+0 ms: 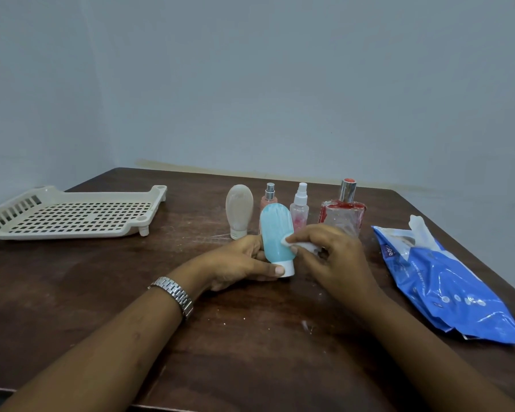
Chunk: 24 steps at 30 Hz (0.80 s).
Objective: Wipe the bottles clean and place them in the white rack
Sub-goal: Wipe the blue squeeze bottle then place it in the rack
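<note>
- The left hand curls round the lower end of the blue bottle, thumb by its white cap. It steadies the bottle cap-down over the table, so one side faces the other hand.
- The right hand pinches a folded white wipe and presses it to the bottle's right side. This looks like the wiping step.
- The blue pack of wipes lies near on the right, handy for a fresh sheet.
- The white rack sits well apart on the left, with no bottle in it yet.
- Behind the hands stand a beige bottle, a pink spray bottle, a clear spray bottle and a square glass bottle. They stand in a row, probably waiting their turn.
</note>
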### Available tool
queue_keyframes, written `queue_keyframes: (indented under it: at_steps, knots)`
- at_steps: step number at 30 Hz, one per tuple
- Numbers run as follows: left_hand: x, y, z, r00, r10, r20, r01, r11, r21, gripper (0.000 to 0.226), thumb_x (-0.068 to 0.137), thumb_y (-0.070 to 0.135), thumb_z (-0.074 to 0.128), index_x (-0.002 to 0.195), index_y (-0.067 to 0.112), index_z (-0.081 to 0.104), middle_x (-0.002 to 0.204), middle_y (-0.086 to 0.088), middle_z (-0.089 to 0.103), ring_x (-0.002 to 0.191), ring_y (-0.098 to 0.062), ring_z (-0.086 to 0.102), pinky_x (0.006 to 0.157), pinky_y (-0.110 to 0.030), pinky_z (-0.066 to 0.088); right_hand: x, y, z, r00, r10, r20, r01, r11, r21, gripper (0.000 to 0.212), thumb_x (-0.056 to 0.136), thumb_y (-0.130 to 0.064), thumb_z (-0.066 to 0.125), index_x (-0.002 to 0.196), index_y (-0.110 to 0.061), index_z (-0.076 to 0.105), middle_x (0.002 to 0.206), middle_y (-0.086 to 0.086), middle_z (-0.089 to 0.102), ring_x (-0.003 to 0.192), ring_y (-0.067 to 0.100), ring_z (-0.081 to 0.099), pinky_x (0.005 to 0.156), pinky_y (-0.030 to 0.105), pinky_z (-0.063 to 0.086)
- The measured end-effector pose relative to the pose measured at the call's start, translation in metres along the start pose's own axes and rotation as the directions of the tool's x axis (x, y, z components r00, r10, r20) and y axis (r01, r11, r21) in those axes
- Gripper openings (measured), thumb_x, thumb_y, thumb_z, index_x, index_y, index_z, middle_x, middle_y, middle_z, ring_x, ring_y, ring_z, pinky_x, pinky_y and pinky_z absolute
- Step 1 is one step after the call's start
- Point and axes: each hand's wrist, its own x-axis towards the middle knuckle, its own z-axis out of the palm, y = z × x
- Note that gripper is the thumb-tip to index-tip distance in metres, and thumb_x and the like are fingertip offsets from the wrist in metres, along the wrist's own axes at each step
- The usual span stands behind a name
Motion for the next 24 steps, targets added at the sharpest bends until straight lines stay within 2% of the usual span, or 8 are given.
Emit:
queue_keyframes:
  at_steps: [6, 10, 15, 20, 24]
  knots:
    - [0.0002, 0.0006, -0.0004, 1.000, -0.006, 0.002, 0.006, 1.000, 0.013, 0.033, 0.086, -0.007, 0.059, 0.113, 0.013, 0.058, 0.103, -0.003, 0.071, 0.095, -0.012, 0.068, 0.083, -0.022, 0.054, 0.0052, 0.0025, 0.0017, 0.997, 0.041, -0.060, -0.041, 0.999, 0.003, 0.017, 0.082, -0.007, 0.068, 0.096, -0.016, 0.072, 0.094, -0.014, 0.062, 0.090, -0.013, 0.054, 0.078, 0.001, 0.040]
    - [0.0008, -0.0005, -0.0024, 1.000, -0.014, 0.000, 0.014, 1.000, 0.012, 0.033, 0.086, -0.006, 0.060, 0.114, 0.012, 0.058, 0.105, -0.005, 0.071, 0.098, -0.014, 0.067, 0.086, -0.024, 0.054, -0.0008, 0.0000, 0.0003, 1.000, -0.013, 0.006, 0.013, 1.000, -0.012, 0.017, 0.081, -0.008, 0.070, 0.095, -0.016, 0.072, 0.093, -0.013, 0.063, 0.091, -0.014, 0.053, 0.078, 0.000, 0.039]
    - [0.0015, -0.0002, -0.0018, 1.000, -0.014, -0.006, 0.014, 0.999, 0.032, 0.030, 0.086, -0.006, 0.060, 0.111, 0.011, 0.060, 0.101, -0.003, 0.071, 0.093, -0.011, 0.068, 0.082, -0.022, 0.055, 0.0066, 0.0013, 0.0015, 0.998, 0.019, -0.065, -0.019, 1.000, -0.006, 0.017, 0.083, -0.007, 0.068, 0.096, -0.015, 0.072, 0.094, -0.006, 0.067, 0.085, -0.005, 0.057, 0.077, 0.004, 0.044]
    - [0.0027, -0.0021, -0.0024, 1.000, -0.011, -0.014, 0.011, 1.000, 0.029, 0.030, 0.086, -0.005, 0.061, 0.111, 0.010, 0.061, 0.109, -0.011, 0.069, 0.100, -0.018, 0.066, 0.090, -0.027, 0.054, 0.0012, -0.0045, 0.0029, 0.996, -0.085, 0.002, 0.084, 0.994, -0.066, 0.016, 0.082, -0.008, 0.064, 0.095, -0.015, 0.072, 0.096, -0.003, 0.069, 0.090, -0.001, 0.055, 0.084, 0.002, 0.039]
    - [0.0032, -0.0020, -0.0017, 1.000, -0.015, -0.022, 0.016, 1.000, 0.025, 0.031, 0.086, -0.006, 0.060, 0.113, 0.009, 0.061, 0.112, -0.012, 0.068, 0.099, -0.016, 0.066, 0.087, -0.024, 0.054, 0.0072, -0.0020, 0.0021, 0.999, -0.020, -0.039, 0.018, 0.999, -0.051, 0.017, 0.083, -0.003, 0.065, 0.095, -0.014, 0.071, 0.097, -0.001, 0.068, 0.089, 0.000, 0.055, 0.080, 0.001, 0.040]
